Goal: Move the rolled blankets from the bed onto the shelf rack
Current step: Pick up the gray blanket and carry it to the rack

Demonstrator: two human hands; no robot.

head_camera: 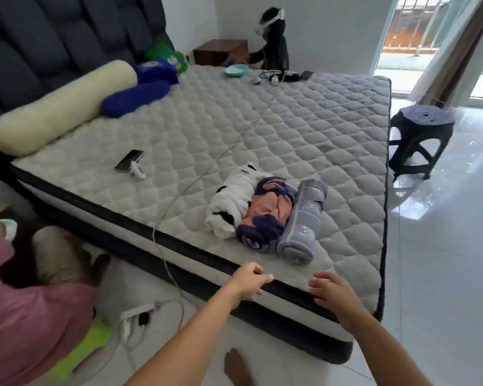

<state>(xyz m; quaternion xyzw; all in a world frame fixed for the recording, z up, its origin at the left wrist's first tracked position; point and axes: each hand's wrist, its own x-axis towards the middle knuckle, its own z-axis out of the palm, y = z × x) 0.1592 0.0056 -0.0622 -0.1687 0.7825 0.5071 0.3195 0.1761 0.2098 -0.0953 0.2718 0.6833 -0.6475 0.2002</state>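
Note:
Three rolled blankets lie side by side near the front edge of the quilted white mattress (262,129): a white one with black marks (232,201), a purple and pink one (265,215), and a grey-blue one (301,224). My left hand (248,280) hovers at the mattress edge, fingers loosely curled, holding nothing. My right hand (332,293) is just right of it over the edge, fingers spread and empty. Both hands are a little short of the blankets. No shelf rack is in view.
A phone (129,160) and a thin white cable (195,179) lie on the mattress. A cream bolster (53,107) and a blue pillow (135,98) sit by the headboard. A person in pink (25,302) crouches at left. A dark stool (421,135) stands right. A power strip (137,316) is on the floor.

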